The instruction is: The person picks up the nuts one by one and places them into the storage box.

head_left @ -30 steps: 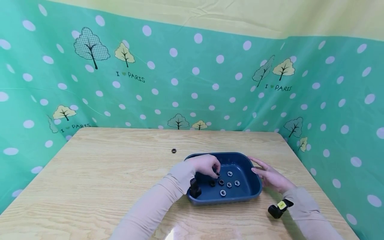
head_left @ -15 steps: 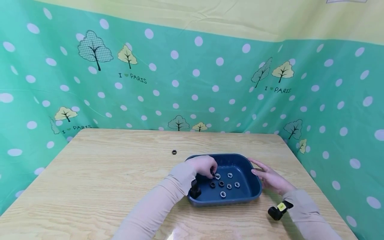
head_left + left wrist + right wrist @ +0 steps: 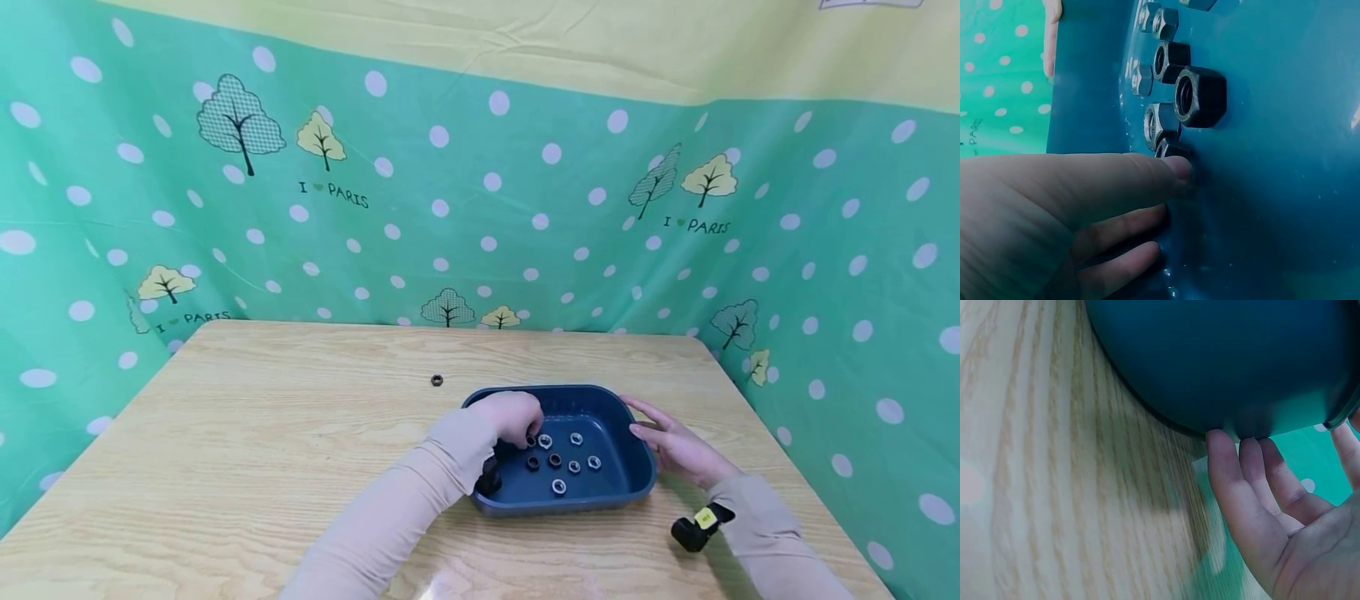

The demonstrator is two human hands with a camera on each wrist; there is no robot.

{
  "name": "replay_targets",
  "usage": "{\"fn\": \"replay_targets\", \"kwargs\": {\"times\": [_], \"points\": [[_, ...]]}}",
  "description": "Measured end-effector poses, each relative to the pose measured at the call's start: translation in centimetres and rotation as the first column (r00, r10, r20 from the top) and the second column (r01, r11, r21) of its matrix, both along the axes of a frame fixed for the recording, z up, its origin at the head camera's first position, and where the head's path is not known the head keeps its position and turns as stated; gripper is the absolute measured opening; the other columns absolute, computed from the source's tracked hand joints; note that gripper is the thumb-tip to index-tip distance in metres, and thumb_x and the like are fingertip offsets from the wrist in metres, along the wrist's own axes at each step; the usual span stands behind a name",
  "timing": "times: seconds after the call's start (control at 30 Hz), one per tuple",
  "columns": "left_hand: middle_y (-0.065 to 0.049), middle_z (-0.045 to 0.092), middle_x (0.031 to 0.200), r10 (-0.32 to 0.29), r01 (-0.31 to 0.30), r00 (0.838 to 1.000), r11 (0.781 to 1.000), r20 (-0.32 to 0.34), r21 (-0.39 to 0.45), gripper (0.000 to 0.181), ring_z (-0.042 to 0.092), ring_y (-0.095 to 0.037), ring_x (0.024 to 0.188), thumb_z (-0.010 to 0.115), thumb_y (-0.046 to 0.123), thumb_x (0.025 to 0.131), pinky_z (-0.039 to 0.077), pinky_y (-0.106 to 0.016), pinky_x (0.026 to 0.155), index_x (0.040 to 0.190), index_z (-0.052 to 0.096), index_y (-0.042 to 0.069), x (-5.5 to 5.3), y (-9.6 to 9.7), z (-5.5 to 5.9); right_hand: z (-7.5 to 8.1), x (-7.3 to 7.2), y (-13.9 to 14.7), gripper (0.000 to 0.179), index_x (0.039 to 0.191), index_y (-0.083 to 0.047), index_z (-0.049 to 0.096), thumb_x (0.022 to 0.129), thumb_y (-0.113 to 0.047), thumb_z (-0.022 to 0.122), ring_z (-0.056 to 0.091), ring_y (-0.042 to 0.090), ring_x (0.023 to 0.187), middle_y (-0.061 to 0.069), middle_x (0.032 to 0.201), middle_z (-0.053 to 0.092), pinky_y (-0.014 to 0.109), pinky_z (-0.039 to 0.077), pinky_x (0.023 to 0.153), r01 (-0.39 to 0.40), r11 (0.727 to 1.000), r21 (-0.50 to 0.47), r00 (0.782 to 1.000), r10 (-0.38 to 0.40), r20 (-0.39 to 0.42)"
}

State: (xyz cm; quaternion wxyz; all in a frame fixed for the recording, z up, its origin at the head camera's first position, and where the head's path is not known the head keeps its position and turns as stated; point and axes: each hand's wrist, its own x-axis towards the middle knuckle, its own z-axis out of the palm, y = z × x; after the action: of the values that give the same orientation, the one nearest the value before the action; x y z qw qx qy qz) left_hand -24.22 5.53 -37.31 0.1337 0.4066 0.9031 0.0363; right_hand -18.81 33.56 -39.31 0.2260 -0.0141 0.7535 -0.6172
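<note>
A dark blue rectangular bin (image 3: 558, 503) stands on the table, with several dark and silver hex nuts on its floor. My left hand (image 3: 510, 415) reaches down into its left half. In the left wrist view, my thumb tip lies against a dark hex nut (image 3: 1173, 149), pinching it, with the index finger hidden behind the thumb. A silver nut (image 3: 545, 442) sits right beside it, and a larger black nut (image 3: 1202, 98) is close by. My right hand (image 3: 678, 446) rests at the bin's right end, its fairly straight fingers (image 3: 1225, 469) touching the outer wall.
One dark nut (image 3: 437, 380) lies on the wooden table (image 3: 247, 433), behind and left of the bin. A green dotted curtain (image 3: 487, 217) hangs along the back and sides. Wrist cameras (image 3: 693, 531) are strapped to both arms.
My left hand has shifted slightly left inside the bin with the dark nut at its fingertips, uncovering a silver nut. The right hand keeps its place at the bin's end.
</note>
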Motion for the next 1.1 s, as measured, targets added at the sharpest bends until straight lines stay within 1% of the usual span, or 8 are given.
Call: {"fn": "replay_targets", "kwargs": {"times": [0.13, 0.27, 0.43, 0.53, 0.7, 0.83, 0.97, 1.1], "points": [[0.008, 0.046, 0.068, -0.011, 0.01, 1.0, 1.0, -0.018, -0.014, 0.024, 0.043, -0.007, 0.059, 0.073, 0.012, 0.081, 0.035, -0.018, 0.054, 0.066, 0.055, 0.017, -0.01, 0.07, -0.02, -0.07, 0.01, 0.1, 0.067, 0.152, -0.019, 0.014, 0.098, -0.032, 0.05, 0.06, 0.011, 0.108, 0.028, 0.15, 0.025, 0.043, 0.052, 0.088, 0.023, 1.0, 0.004, 1.0, -0.023, 0.008], [0.007, 0.048, 0.074, -0.011, 0.01, 0.999, 1.0, -0.034, -0.03, 0.018, 0.044, -0.007, 0.064, 0.073, 0.012, 0.081, 0.037, -0.018, 0.057, 0.07, 0.059, 0.017, 0.05, 0.13, 0.05, -0.05, 0.0, 0.11, 0.067, 0.152, -0.018, 0.012, 0.098, -0.031, 0.05, 0.06, 0.011, 0.108, 0.029, 0.15, 0.024, 0.043, 0.052, 0.089, 0.022, 1.0, 0.008, 1.0, -0.022, 0.007], [0.007, 0.049, 0.079, -0.014, 0.011, 0.998, 0.998, -0.056, -0.056, 0.013, 0.046, -0.008, 0.068, 0.073, 0.011, 0.081, 0.038, -0.018, 0.059, 0.074, 0.063, 0.016, 0.2, 0.23, 0.16, 0.03, 0.0, -0.05, 0.07, 0.153, -0.016, 0.009, 0.098, -0.032, 0.05, 0.057, 0.016, 0.114, 0.03, 0.151, 0.02, 0.045, 0.051, 0.09, 0.014, 1.0, 0.015, 1.0, -0.014, 0.008], [0.007, 0.049, 0.079, -0.01, 0.006, 0.998, 0.998, -0.055, -0.068, 0.012, 0.046, -0.008, 0.069, 0.073, 0.008, 0.08, 0.039, -0.018, 0.059, 0.076, 0.065, 0.016, 0.27, 0.27, 0.22, 0.08, 0.04, -0.1, 0.069, 0.153, -0.016, 0.009, 0.098, -0.032, 0.049, 0.056, 0.018, 0.117, 0.029, 0.152, 0.018, 0.046, 0.05, 0.091, 0.012, 1.0, 0.015, 1.0, -0.012, 0.012], [0.007, 0.048, 0.079, -0.009, 0.006, 0.999, 0.998, -0.036, -0.062, 0.011, 0.046, -0.008, 0.069, 0.073, 0.007, 0.08, 0.039, -0.018, 0.059, 0.078, 0.066, 0.014, 0.29, 0.22, 0.35, 0.04, 0.03, -0.02, 0.068, 0.153, -0.017, 0.011, 0.098, -0.031, 0.049, 0.057, 0.015, 0.115, 0.029, 0.152, 0.019, 0.046, 0.05, 0.091, 0.013, 1.0, 0.012, 1.0, -0.013, 0.013], [0.007, 0.048, 0.075, -0.007, 0.007, 1.0, 0.999, 0.001, -0.046, 0.009, 0.044, -0.008, 0.066, 0.074, 0.01, 0.081, 0.037, -0.018, 0.058, 0.078, 0.066, 0.014, 0.29, 0.13, 0.57, 0.01, -0.03, 0.05, 0.068, 0.153, -0.017, 0.011, 0.098, -0.031, 0.05, 0.057, 0.013, 0.113, 0.029, 0.151, 0.021, 0.046, 0.05, 0.092, 0.013, 1.0, 0.011, 1.0, -0.013, 0.012], [0.007, 0.05, 0.073, 0.015, -0.014, 0.999, 1.0, 0.035, -0.027, 0.008, 0.044, -0.008, 0.063, 0.075, 0.013, 0.081, 0.037, -0.018, 0.056, 0.081, 0.067, 0.013, 0.24, 0.08, 0.76, 0.04, -0.08, 0.01, 0.069, 0.153, -0.018, 0.011, 0.098, -0.032, 0.05, 0.056, 0.013, 0.114, 0.028, 0.152, 0.02, 0.048, 0.049, 0.093, 0.016, 1.0, 0.02, 1.0, -0.017, 0.016], [0.008, 0.054, 0.077, 0.042, -0.041, 0.998, 0.999, 0.049, -0.011, 0.008, 0.047, -0.008, 0.065, 0.074, 0.014, 0.081, 0.039, -0.019, 0.057, 0.084, 0.068, 0.014, 0.3, 0.05, 0.96, 0.06, -0.1, -0.02, 0.069, 0.153, -0.018, 0.011, 0.097, -0.033, 0.051, 0.055, 0.017, 0.117, 0.028, 0.152, 0.018, 0.05, 0.048, 0.093, 0.011, 1.0, 0.025, 1.0, -0.011, 0.014]]}}
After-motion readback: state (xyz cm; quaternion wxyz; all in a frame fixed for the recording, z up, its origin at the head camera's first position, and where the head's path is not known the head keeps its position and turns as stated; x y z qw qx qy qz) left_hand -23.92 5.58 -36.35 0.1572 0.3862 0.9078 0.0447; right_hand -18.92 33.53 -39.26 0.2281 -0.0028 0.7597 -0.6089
